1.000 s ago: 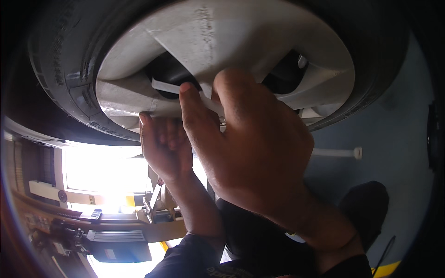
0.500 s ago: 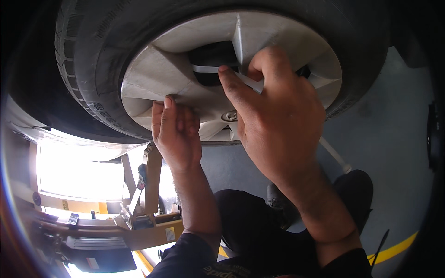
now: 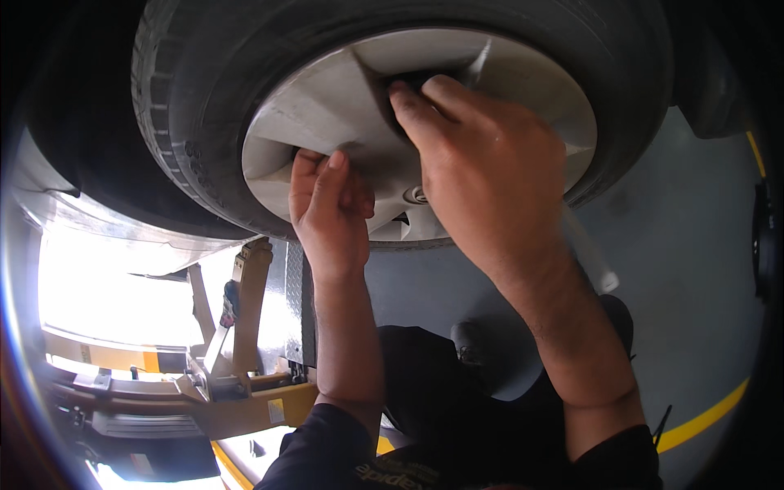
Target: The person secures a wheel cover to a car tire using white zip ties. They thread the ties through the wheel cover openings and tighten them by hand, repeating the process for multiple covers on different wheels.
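Observation:
A silver-grey wheel cover with broad spokes and a round centre emblem fills the tyre's middle. My right hand is closed at the upper opening, its thumb and index fingertips dipping into the dark gap. It pinches a white plastic strip, which looks like a cable tie; one length of it hangs out beyond my wrist, and its other part is hidden by my hand. My left hand is curled at the left opening, thumb against the spoke's edge. Whatever its fingers hold behind that edge is hidden.
A black tyre surrounds the cover. Lower left, a tan metal lift arm and dark box stand by bright light. The grey floor carries a yellow line. My dark-clothed knees are below.
My right fingertips have gone deeper into the upper opening, and the strip's stretch across it no longer shows. The left hand keeps its place on the cover. The view has shifted slightly.

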Demonstrator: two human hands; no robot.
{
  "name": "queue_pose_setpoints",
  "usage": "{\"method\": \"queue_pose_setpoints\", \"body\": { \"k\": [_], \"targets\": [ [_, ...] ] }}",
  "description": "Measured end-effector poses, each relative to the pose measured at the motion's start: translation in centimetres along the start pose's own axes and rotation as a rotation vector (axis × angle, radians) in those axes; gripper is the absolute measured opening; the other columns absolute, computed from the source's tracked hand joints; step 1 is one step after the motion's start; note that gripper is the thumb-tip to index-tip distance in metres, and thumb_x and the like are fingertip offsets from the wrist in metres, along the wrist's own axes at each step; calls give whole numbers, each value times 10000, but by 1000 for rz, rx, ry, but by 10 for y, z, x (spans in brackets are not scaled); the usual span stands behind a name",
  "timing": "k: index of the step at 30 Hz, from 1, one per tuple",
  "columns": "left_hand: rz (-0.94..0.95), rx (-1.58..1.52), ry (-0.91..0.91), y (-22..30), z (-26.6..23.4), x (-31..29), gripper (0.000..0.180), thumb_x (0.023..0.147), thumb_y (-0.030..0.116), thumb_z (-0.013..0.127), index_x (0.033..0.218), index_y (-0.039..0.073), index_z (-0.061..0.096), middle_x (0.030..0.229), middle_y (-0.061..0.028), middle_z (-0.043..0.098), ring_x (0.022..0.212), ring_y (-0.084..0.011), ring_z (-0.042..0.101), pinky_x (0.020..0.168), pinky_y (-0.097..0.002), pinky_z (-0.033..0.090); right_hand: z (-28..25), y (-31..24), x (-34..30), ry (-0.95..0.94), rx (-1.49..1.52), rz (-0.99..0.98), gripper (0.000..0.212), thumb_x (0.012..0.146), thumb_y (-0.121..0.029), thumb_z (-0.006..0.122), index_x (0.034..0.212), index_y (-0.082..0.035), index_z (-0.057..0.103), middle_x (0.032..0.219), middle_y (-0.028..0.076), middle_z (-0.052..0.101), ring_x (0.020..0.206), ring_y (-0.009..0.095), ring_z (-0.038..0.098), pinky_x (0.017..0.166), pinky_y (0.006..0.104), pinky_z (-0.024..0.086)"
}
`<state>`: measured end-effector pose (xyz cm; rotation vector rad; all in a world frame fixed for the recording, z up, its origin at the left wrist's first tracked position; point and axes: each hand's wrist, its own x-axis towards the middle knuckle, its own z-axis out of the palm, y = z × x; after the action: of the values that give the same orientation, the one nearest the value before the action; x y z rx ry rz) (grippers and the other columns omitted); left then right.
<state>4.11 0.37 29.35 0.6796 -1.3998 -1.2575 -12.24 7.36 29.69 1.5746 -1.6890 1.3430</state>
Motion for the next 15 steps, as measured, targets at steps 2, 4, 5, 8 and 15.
{"method": "queue_pose_setpoints", "body": {
  "k": [2, 4, 5, 8, 15],
  "targets": [
    [6, -10, -5, 1, -2, 1, 87, 1055, 145, 573, 1052, 58, 572, 715, 28, 418, 627, -86, 440, 569, -262, 369, -3, -5, 3, -29, -64, 10, 245, 846, -58, 741, 1072, -125, 806, 932, -3, 682, 756, 212, 729, 630, 341, 591],
    [4, -17, -16, 2, -6, 0, 121, 1049, 132, 594, 1122, 37, 578, 713, 17, 439, 608, -99, 450, 548, -271, 381, -7, -8, 7, -32, -153, 5, 229, 877, -75, 748, 1075, -165, 818, 896, -27, 683, 747, 201, 732, 613, 338, 595],
    [3, -43, -26, 2, -8, 1, 166, 1041, 125, 619, 1156, 15, 573, 741, 3, 499, 609, -93, 474, 546, -265, 414, -9, -9, 8, -30, -179, 20, 219, 886, -80, 749, 1072, -168, 821, 895, -30, 681, 742, 194, 730, 609, 337, 594],
    [7, -72, -67, 2, -13, 2, 268, 1020, 107, 673, 1223, -32, 566, 828, -37, 647, 621, -90, 550, 550, -258, 488, -13, -13, 10, -69, -268, 62, 179, 926, -104, 749, 1064, -179, 835, 878, -39, 669, 726, 171, 719, 607, 334, 590],
    [-97, -205, -48, 9, -15, -1, 394, 1001, 120, 690, 1328, -50, 552, 800, -19, 628, 618, -87, 549, 567, -253, 474, -15, -23, 15, -126, -319, -13, 184, 934, -92, 727, 1065, -168, 831, 910, -19, 663, 737, 187, 708, 597, 342, 575]
  ]
}}
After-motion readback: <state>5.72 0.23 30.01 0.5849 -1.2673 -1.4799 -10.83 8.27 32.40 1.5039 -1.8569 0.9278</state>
